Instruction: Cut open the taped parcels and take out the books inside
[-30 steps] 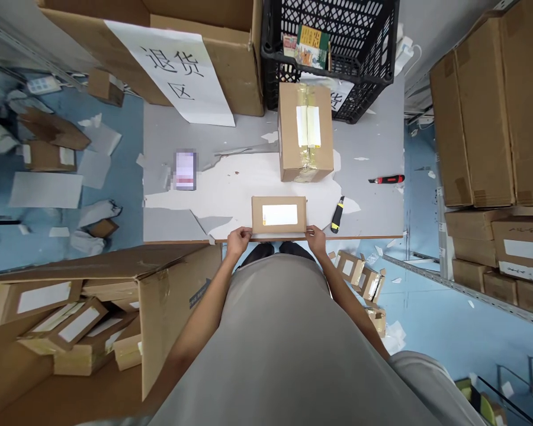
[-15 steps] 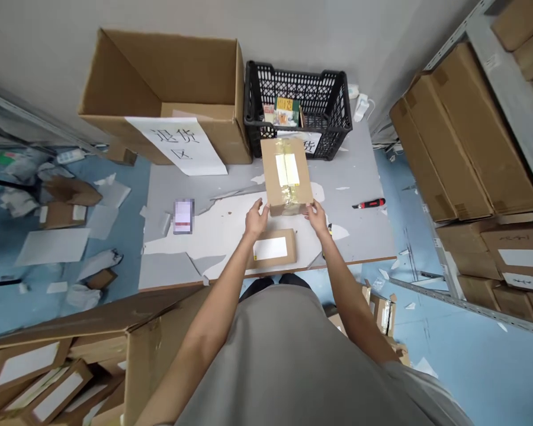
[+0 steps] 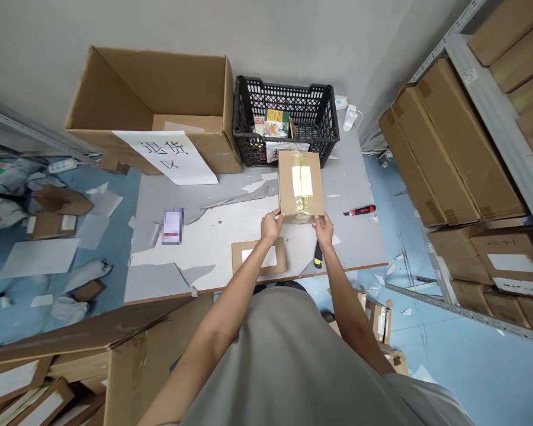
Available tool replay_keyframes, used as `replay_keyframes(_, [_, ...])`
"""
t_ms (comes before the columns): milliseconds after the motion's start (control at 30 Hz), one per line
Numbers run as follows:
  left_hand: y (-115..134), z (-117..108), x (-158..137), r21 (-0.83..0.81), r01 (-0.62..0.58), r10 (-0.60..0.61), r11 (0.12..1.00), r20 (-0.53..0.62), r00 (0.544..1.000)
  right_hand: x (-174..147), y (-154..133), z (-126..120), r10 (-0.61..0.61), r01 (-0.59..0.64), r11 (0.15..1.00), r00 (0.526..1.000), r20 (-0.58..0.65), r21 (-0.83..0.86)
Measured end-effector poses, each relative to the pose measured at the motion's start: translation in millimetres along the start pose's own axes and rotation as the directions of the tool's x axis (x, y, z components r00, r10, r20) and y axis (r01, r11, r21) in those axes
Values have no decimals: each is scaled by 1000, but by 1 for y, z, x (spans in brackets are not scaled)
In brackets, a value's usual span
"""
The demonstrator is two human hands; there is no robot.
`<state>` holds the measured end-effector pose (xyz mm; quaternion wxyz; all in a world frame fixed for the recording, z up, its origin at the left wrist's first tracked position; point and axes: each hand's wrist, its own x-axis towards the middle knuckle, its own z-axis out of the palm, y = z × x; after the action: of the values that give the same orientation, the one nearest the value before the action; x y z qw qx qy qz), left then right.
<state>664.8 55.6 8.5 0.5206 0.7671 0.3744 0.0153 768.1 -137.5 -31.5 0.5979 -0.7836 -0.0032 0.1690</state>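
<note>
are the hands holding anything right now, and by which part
A yellow-taped, rectangular brown cardboard box: the left hand at its near left corner, the right hand at its near right corner. Whether it is lifted cannot be told.

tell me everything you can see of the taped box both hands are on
The taped box looks like plain brown cardboard, closed, longer from front to back than across. Shiny yellowish tape runs down the middle of its top and over the near edge, crossing a white label. It sits label up, just before the black plastic crate. The left hand touches its near left corner, the right hand its near right corner. Whether it is slightly lifted is unclear.
</note>
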Motion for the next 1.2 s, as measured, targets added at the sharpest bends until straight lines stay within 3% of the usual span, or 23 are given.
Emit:
replay_keyframes(233, [28, 3, 32, 107, 2, -2, 994, -5, 1000, 34, -18, 10, 28, -33, 996, 998, -59, -82])
replay_keyframes(400, [27, -1, 24, 112, -26, 23, 993, 33, 999, 35, -14, -1, 49, -67, 968, 996, -79, -243])
replay_keyframes(500, [-11, -28, -4, 118, -149, 153, 982, -24, 988, 5, 8, -17, 103, -144, 913, 987, -124, -382])
replay_keyframes(600, [-77, -68, -50, 153, -235, 264, 960, -207, 942, -40, 41, -32, 195, -255, 824, 966, -169, -507])
replay_keyframes(700, [-141, -99, -102, 86, -79, 103, 993, -331, 938, -75, 66, -41, 276, -337, 736, 941, -194, -587])
replay_keyframes(800, [-182, -109, -145, -73, 95, -111, 993, -255, 961, -87, 76, -44, 310, -372, 690, 927, -211, -621])
replay_keyframes(900, [-199, -104, -170, -195, 194, -212, 961, -75, 974, -81, 73, -44, 341, -399, 683, 915, -216, -611])
replay_keyframes(1033, [-203, -93, -177, -271, 215, -181, 938, 145, 973, -83, 66, -27, 396, -400, 754, 910, -126, -520])
replay_keyframes(1200, [-211, -90, -166, -302, 251, -211, 920, 159, 964, -128, 66, 16, 389, -343, 889, 915, 105, -304])
